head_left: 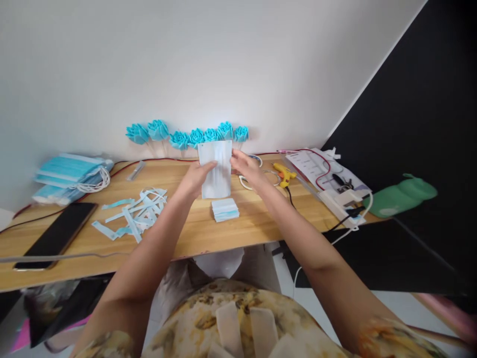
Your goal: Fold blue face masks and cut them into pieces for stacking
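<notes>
Both hands hold up a pale blue-white sheet of mask fabric [216, 166] above the wooden table [194, 238]. My left hand [196, 179] pinches its left edge, thumb on the front. My right hand [246, 166] grips its right edge near the top. Just below the sheet lies a small stack of folded blue-white pieces [225, 209]. Behind the sheet, a row of blue fabric roses [186, 134] stands against the white wall.
Cut blue strips [136, 211] lie scattered at left, beside a black phone [57, 233] and a pile of face masks [70, 176]. A yellow glue gun [283, 174], tape rolls [261, 176], a power strip [341, 204] and a green bottle [400, 195] sit at right.
</notes>
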The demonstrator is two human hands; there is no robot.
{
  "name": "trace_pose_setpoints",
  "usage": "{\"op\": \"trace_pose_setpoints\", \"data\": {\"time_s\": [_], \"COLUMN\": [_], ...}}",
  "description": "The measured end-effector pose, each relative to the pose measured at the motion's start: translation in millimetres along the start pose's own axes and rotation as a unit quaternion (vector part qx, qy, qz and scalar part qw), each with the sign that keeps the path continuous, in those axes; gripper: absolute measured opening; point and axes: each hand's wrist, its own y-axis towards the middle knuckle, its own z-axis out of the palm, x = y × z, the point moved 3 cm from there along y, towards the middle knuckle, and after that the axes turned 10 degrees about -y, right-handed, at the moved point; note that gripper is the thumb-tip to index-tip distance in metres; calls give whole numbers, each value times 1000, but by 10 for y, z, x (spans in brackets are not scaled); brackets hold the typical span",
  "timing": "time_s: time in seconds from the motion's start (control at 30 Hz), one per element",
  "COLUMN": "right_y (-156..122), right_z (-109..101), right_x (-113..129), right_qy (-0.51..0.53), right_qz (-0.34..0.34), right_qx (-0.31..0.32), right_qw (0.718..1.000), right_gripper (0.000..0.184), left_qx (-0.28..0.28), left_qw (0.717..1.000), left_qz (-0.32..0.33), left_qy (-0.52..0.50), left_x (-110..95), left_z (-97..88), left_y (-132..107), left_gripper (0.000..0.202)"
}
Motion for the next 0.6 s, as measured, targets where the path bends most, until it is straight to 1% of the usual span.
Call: {"op": "trace_pose_setpoints", "data": {"time_s": [0.07, 0.17, 0.23, 0.3, 0.4, 0.47, 0.53, 0.6], "right_y": [136, 283, 342, 376, 403, 407, 397, 375], "right_z": [90, 201, 277, 356, 434, 426, 370, 287], "right_x": [-36, -92, -111, -133, -199, -258, -296, -294], "right_qy": [13, 58, 104, 150, 196, 202, 183, 136], "right_qz": [13, 46, 63, 82, 95, 93, 81, 50], "right_qx": [-30, -73, -74, -65, -61, -60, -47, -27], "right_qw": [999, 995, 990, 983, 974, 973, 979, 989], "right_gripper": [48, 40, 41, 44, 47, 47, 45, 40], "left_qx": [18, 47, 61, 74, 86, 67, 50, 51], "left_qw": [999, 992, 990, 991, 991, 987, 981, 975], "left_qz": [-18, -50, -59, -56, -66, -90, -104, -104], "left_qy": [48, 107, 114, 92, 80, 110, 156, 191], "left_x": [-15, -112, -213, -300, -311, -244, -171, -115], "left_z": [-85, -309, -456, -538, -528, -500, -485, -479], "left_y": [17, 40, 64, 96, 155, 196, 226, 239], "left_gripper": [43, 42, 47, 53, 55, 54, 52, 49]}}
